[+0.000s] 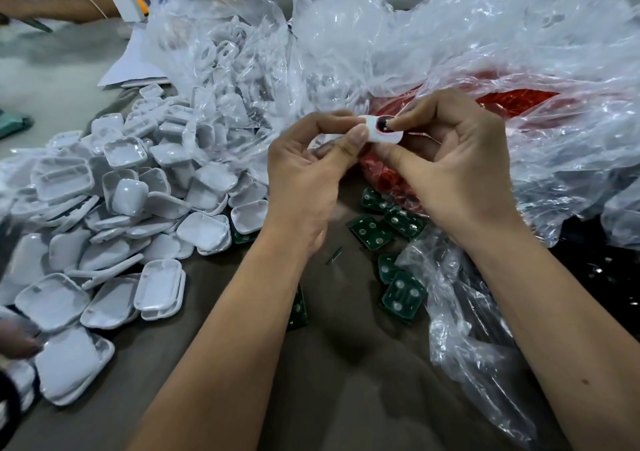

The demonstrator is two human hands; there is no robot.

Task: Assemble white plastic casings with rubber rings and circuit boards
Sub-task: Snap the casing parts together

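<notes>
Main risk as I read it: the red ring doesn't sit flat in the casing. The right hand has its index fingertip down on the ring's edge, thumb under the casing. If I push on one side only, the opposite side could lift or the rubber could bunch up. I can't tell from this view whether the ring is fully down; it's small and partly under the finger.

Second risk: grip. The left hand pinches the casing's left end between thumb and curled fingers, only at one end. Hard press from the right could pivot it out and drop it into the loose parts below.

Third: there's a dark centre inside the ring. Can't tell whether that's a board already in or just the hole.

Position: casing is held in the air between both hands, at fingertip level, both hands touching it. Red rings in the bag are just behind the right hand. Green boards lie on the table just under the wrists. Pile of white casings is off to the left of the left hand.
</notes>
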